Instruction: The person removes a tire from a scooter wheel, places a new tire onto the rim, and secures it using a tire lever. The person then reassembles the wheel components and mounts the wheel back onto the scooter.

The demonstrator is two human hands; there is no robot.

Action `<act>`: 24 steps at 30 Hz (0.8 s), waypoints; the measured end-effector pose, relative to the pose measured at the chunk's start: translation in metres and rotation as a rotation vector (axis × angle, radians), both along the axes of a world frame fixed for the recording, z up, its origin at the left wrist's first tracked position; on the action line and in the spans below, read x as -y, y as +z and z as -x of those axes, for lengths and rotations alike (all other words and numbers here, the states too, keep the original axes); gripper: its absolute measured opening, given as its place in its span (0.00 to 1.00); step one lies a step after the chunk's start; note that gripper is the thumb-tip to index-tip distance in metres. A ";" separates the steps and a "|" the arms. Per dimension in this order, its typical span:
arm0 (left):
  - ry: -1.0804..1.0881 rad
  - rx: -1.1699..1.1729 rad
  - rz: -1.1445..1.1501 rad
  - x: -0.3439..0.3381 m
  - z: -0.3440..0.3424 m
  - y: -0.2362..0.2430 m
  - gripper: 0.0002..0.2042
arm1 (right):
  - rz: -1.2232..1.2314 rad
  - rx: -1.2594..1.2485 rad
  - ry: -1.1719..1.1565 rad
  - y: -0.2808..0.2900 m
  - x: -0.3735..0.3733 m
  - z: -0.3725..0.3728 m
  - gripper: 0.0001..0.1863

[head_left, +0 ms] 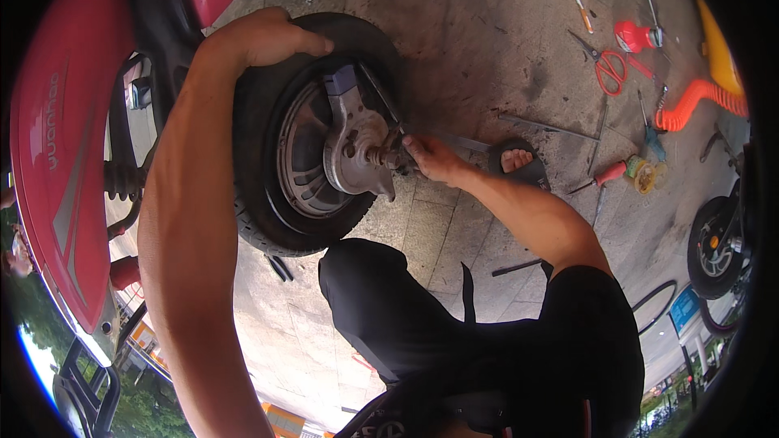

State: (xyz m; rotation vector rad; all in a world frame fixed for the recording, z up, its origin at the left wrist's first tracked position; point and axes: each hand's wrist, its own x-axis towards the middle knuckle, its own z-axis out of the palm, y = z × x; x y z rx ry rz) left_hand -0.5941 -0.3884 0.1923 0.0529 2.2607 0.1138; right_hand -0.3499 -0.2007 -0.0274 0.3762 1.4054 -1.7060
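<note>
My left hand [264, 36] is at the upper edge of a black tyre [256, 158], its thumb along the sidewall and its other fingers mostly hidden. The tyre sits around a grey spoked wheel [302, 150]. At the wheel's centre is a metal brake hub [355, 142] with an axle sticking out to the right; a blue-purple block [342, 81] is against its upper arm. My right hand [434, 159] is closed around a slim metal tyre lever [380, 93], whose far end reaches the tyre's inner edge near the rim.
A red scooter body [69, 154] stands at left. On the paved floor lie red-handled scissors [610, 71], a red bottle [637, 36], a screwdriver [610, 173], a yellowish jar [647, 175] and several metal bars. An orange coiled hose [702, 104] is at right, near another wheel [714, 247].
</note>
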 end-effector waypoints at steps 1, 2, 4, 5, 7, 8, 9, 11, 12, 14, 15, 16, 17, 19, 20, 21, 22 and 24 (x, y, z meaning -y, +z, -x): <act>-0.019 -0.004 0.008 0.001 0.000 -0.001 0.43 | -0.021 -0.016 0.070 0.001 -0.002 0.003 0.25; -0.013 0.021 -0.006 0.001 0.000 -0.003 0.43 | -0.060 -0.036 0.121 0.001 -0.005 0.006 0.26; -0.001 0.039 0.002 0.002 0.002 -0.002 0.42 | -0.097 -0.122 0.175 0.000 -0.005 0.008 0.27; 0.009 0.055 -0.006 0.003 0.001 -0.001 0.42 | -0.089 -0.173 0.198 -0.002 -0.004 0.007 0.28; 0.034 0.083 -0.007 0.001 0.002 -0.001 0.41 | -0.110 -0.157 0.216 -0.007 -0.005 0.005 0.27; 0.022 0.077 -0.014 0.000 0.002 -0.001 0.41 | -0.122 -0.170 0.222 -0.011 -0.005 0.004 0.27; 0.013 0.087 -0.023 -0.001 0.001 -0.001 0.41 | -0.163 -0.251 0.224 -0.014 -0.006 0.003 0.26; 0.010 0.077 -0.031 -0.003 0.000 -0.002 0.40 | -0.300 -0.393 0.220 -0.022 -0.002 -0.001 0.24; 0.015 0.061 -0.028 -0.003 0.000 -0.002 0.39 | -0.224 -0.433 0.122 -0.026 0.004 -0.005 0.23; 0.019 0.034 -0.020 -0.003 -0.002 -0.002 0.38 | -0.183 -0.431 -0.057 -0.032 0.020 -0.016 0.21; 0.018 0.012 -0.020 -0.003 -0.002 -0.003 0.38 | -0.113 -0.435 -0.117 -0.037 0.029 -0.020 0.18; 0.015 -0.006 -0.008 -0.002 -0.002 -0.003 0.37 | -0.150 -0.463 -0.153 -0.042 0.035 -0.027 0.17; 0.005 -0.006 -0.019 -0.002 -0.002 -0.004 0.37 | -0.178 -0.476 -0.165 -0.045 0.039 -0.035 0.17; -0.017 -0.004 -0.016 -0.001 -0.001 -0.005 0.37 | -0.192 -0.438 -0.153 -0.049 0.042 -0.050 0.17; -0.015 0.001 -0.014 -0.001 -0.001 -0.005 0.37 | -0.165 -0.430 -0.129 -0.050 0.040 -0.056 0.17; -0.006 0.001 -0.016 -0.001 0.000 -0.005 0.36 | -0.154 -0.404 -0.109 -0.049 0.035 -0.062 0.18; 0.003 0.011 -0.016 -0.001 -0.001 -0.005 0.36 | -0.144 -0.345 -0.084 -0.047 0.030 -0.067 0.19; 0.009 0.017 -0.005 -0.001 -0.001 -0.005 0.36 | -0.155 -0.357 -0.063 -0.042 0.016 -0.072 0.20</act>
